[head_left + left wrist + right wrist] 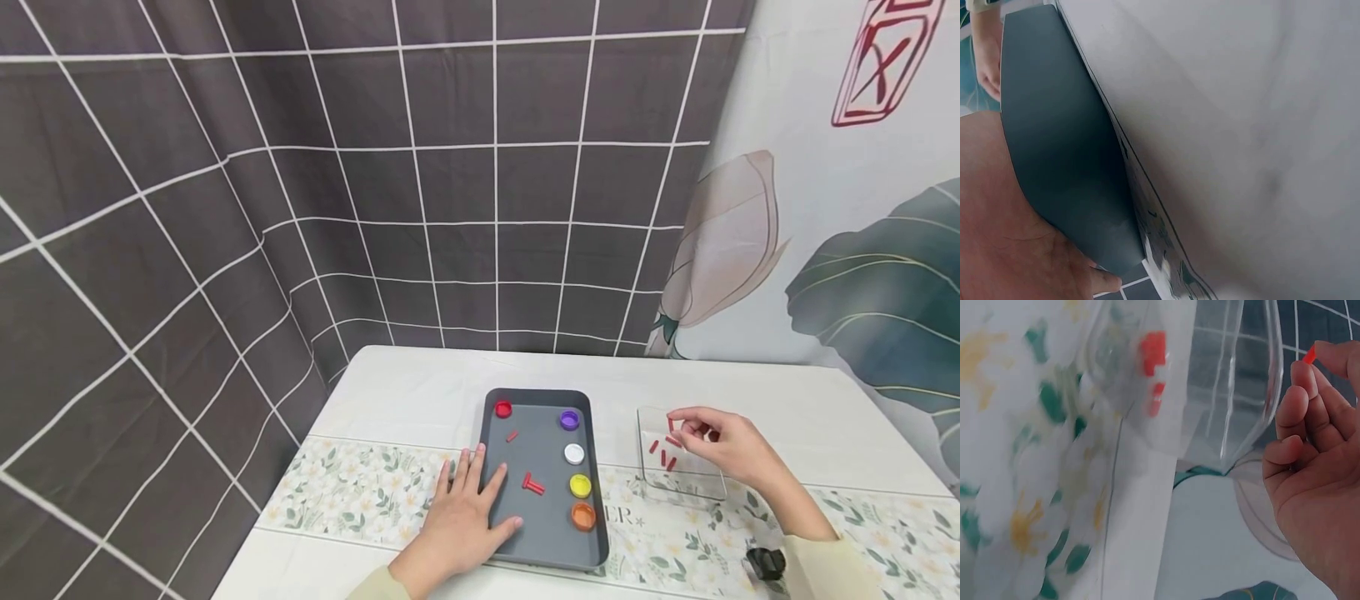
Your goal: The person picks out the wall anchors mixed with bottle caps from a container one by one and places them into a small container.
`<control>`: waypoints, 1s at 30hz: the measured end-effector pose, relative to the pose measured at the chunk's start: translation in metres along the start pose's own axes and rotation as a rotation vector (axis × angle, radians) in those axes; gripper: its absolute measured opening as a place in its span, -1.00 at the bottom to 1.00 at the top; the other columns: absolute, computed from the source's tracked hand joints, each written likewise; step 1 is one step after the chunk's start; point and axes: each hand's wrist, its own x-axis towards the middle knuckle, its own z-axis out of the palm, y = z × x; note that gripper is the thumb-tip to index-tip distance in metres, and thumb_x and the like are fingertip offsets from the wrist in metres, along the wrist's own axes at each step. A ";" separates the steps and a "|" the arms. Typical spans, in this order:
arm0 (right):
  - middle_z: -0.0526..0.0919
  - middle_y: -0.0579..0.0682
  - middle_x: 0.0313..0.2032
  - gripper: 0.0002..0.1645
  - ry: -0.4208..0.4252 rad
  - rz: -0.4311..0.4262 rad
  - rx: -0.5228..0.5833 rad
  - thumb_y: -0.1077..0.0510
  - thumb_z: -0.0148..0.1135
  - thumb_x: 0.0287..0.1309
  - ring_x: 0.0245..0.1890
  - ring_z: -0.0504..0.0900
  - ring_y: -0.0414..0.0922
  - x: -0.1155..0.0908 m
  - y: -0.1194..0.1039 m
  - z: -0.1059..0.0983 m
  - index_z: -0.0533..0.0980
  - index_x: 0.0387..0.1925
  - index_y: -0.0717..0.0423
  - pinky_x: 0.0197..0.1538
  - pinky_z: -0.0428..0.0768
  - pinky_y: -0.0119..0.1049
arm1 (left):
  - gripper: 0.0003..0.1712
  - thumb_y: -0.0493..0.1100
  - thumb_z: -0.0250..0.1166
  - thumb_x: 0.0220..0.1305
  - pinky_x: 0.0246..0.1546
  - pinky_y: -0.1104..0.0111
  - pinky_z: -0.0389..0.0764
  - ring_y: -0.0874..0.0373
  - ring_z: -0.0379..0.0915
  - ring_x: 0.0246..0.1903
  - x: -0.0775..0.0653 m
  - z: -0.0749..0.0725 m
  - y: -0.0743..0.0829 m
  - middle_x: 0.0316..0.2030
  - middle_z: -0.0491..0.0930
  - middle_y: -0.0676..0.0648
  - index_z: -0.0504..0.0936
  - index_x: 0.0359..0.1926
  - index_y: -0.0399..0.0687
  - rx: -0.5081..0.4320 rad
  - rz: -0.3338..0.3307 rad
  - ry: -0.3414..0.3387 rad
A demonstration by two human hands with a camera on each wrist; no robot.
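Observation:
My left hand [461, 521], fingers straight and spread, rests over the left edge of a grey tray [540, 546]. In the left wrist view the tray's side wall [1066, 125] fills the space beside that hand. Between thumb and fingertips my right hand [723, 442] pinches a small red stick [1310, 355] above a clear plastic box [693, 487]. Several more red sticks [671, 463] lie in the box. On the tray, two red sticks [533, 484] form a T-like shape, and a single red stick [512, 436] lies farther back.
Along the tray's right side stand a purple cap [570, 419], a white cap [574, 453], a yellow cap [580, 486] and an orange cap [583, 517]. A red cap [503, 408] sits in its back left corner. Near my right sleeve is a black object [765, 563].

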 end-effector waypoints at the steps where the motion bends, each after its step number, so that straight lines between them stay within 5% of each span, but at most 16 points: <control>1: 0.58 -0.32 -0.48 -0.74 0.002 0.002 0.002 0.36 0.38 0.14 -0.50 0.43 -0.36 -0.002 0.002 -0.001 0.69 -0.09 0.21 -0.43 0.41 -0.47 | -0.08 0.48 -0.04 0.40 0.48 -0.22 -0.21 -0.23 -0.27 0.58 0.000 0.000 0.000 0.61 -0.17 -0.22 0.19 0.58 0.09 0.002 0.000 0.001; 20: 0.56 -0.31 -0.47 -0.73 -0.020 0.076 -0.035 0.32 0.37 0.18 -0.51 0.42 -0.35 -0.016 0.015 -0.012 0.67 -0.06 0.23 -0.44 0.40 -0.43 | -0.08 0.48 -0.05 0.41 0.48 -0.22 -0.21 -0.23 -0.25 0.58 0.000 0.000 0.001 0.61 -0.15 -0.22 0.20 0.57 0.08 0.005 -0.003 0.008; 30: 0.57 -0.31 -0.46 -0.72 -0.017 0.020 0.025 0.37 0.36 0.16 -0.50 0.41 -0.36 -0.010 0.011 -0.006 0.67 -0.06 0.28 -0.44 0.40 -0.46 | -0.09 0.47 -0.05 0.41 0.49 -0.21 -0.22 -0.22 -0.26 0.58 0.000 0.000 0.001 0.61 -0.15 -0.22 0.20 0.57 0.09 0.007 -0.010 0.001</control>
